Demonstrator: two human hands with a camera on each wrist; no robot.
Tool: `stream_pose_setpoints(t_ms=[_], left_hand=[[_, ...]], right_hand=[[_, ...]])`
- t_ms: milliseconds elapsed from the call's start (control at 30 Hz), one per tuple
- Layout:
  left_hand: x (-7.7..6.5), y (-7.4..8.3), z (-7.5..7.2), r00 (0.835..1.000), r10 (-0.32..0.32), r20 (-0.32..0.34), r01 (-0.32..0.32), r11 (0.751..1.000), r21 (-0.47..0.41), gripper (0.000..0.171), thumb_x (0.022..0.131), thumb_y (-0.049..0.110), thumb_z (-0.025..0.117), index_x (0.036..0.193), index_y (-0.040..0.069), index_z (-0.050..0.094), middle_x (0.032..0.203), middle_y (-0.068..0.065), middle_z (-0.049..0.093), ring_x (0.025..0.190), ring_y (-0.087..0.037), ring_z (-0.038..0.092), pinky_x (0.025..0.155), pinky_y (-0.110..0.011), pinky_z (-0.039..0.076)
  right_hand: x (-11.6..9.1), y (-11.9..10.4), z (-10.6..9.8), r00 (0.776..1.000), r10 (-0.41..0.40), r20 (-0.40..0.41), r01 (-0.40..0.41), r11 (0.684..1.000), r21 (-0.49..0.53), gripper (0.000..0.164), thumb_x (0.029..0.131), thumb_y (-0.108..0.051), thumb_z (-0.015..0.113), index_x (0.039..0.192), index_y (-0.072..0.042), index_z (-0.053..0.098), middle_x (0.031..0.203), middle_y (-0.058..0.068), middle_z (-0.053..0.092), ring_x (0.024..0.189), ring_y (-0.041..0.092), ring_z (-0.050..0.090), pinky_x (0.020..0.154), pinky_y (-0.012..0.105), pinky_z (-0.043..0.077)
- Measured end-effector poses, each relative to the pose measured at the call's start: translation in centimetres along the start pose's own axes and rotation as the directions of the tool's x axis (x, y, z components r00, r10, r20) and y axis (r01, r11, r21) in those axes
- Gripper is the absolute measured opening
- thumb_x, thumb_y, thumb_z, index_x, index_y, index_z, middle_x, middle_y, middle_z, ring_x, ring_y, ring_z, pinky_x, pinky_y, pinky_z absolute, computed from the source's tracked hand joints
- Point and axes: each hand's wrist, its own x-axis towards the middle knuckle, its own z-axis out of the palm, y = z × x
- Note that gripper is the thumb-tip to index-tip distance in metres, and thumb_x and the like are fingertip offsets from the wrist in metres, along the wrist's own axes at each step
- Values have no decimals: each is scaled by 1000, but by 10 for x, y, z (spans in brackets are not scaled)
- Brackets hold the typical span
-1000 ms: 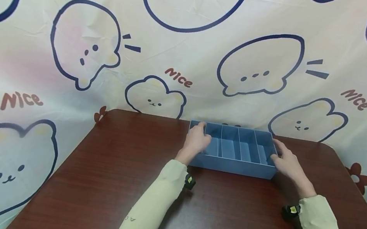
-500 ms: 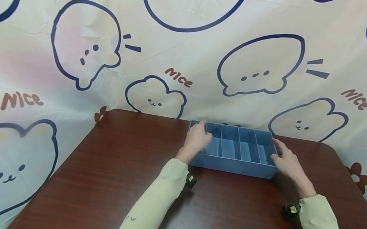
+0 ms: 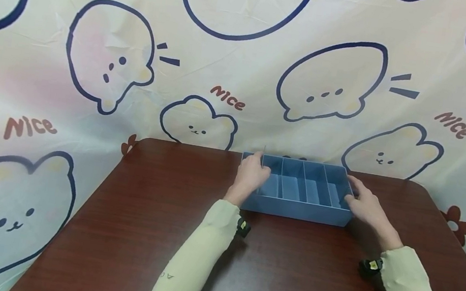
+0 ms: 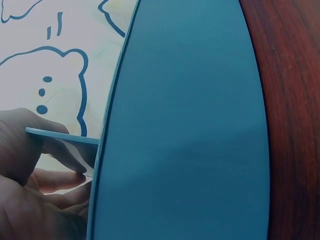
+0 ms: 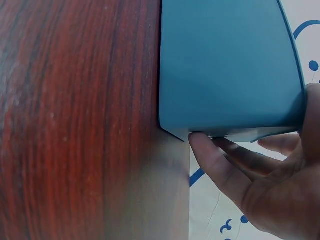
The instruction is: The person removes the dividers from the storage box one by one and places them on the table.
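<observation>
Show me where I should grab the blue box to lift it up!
Grip its short end walls, one hand from each side, I'd say. The blue box sits flat on the table and is longest side to side, so those walls face each other across its length. The right hand holds the right-hand wall this way. The thin dividers inside would probably make a poorer hold.

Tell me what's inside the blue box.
Thin dividers between bare compartments. The left hand covers most of the leftmost one; the front wall hides what lies directly behind it.

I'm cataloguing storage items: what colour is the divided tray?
The divided tray is blue; the head view shows it best.
</observation>
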Motion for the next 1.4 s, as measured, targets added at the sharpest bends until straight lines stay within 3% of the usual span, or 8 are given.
stream_pose_setpoints(t_ms=[200, 367, 600, 967, 1067, 1200, 1300, 1400], left_hand=[[0, 4, -2, 1000, 2, -23, -1, 1000, 2, 55, 95, 16, 53, 149, 10, 41, 140, -13, 56, 87, -24, 59, 66, -32, 45], [0, 7, -1, 1000, -23, -20, 22, 1000, -5, 56, 96, 16, 54, 150, 12, 40, 140, -14, 55, 86, -24, 61, 60, -31, 46], [0, 9, -2, 999, -23, -32, 23, 1000, -1, 55, 96, 16, 55, 149, 12, 41, 139, -13, 56, 96, -25, 60, 64, -30, 46], [-1, 13, -9, 1000, -28, -9, 28, 999, -38, 57, 95, 15, 54, 151, 13, 39, 138, -13, 56, 49, -18, 47, 46, -27, 39], [-1, 13, -10, 1000, -26, -8, 26, 998, -52, 57, 95, 15, 54, 150, 14, 39, 138, -13, 56, 44, -16, 44, 43, -26, 38], [-1, 14, -13, 1000, -27, -7, 26, 997, -66, 56, 96, 14, 54, 150, 13, 40, 112, -14, 64, 42, -16, 42, 42, -25, 37], [0, 15, -15, 999, -34, -7, 34, 996, -77, 56, 96, 14, 54, 150, 14, 40, 89, -10, 59, 42, -16, 42, 42, -26, 37], [-1, 16, -16, 999, -38, -13, 37, 995, -88, 56, 96, 14, 54, 150, 15, 40, 80, -8, 57, 42, -16, 43, 42, -25, 37]], right_hand=[[0, 2, 0, 1000, -11, 3, 11, 1000, 4, 66, 99, -14, 38, 158, -9, 8, 157, 32, 21, 134, 59, 33, 100, 73, 32], [-1, 2, 0, 1000, -13, -1, 13, 1000, 5, 66, 99, -13, 37, 158, -8, 9, 157, 33, 21, 134, 59, 33, 100, 73, 32], [-2, 2, -1, 1000, -17, -4, 17, 1000, 3, 65, 99, -13, 37, 158, -7, 9, 157, 33, 20, 134, 59, 33, 100, 73, 32], [-1, 2, 0, 1000, -22, -1, 22, 1000, 4, 65, 99, -13, 37, 158, -7, 10, 157, 32, 19, 134, 59, 32, 101, 74, 31], [-1, 3, -1, 1000, -21, -2, 21, 1000, 3, 66, 98, -13, 38, 158, -8, 10, 157, 32, 20, 134, 59, 32, 101, 74, 31], [0, 3, 0, 1000, -18, 2, 18, 1000, 2, 66, 98, -13, 37, 158, -9, 9, 158, 31, 19, 134, 59, 32, 101, 73, 31], [0, 3, 0, 1000, -22, 4, 22, 1000, 3, 66, 98, -13, 37, 158, -9, 8, 158, 31, 19, 135, 59, 31, 101, 73, 31], [0, 2, 0, 1000, -26, 4, 26, 1000, 5, 67, 98, -13, 37, 158, -9, 9, 158, 31, 19, 135, 59, 32, 102, 73, 31]])
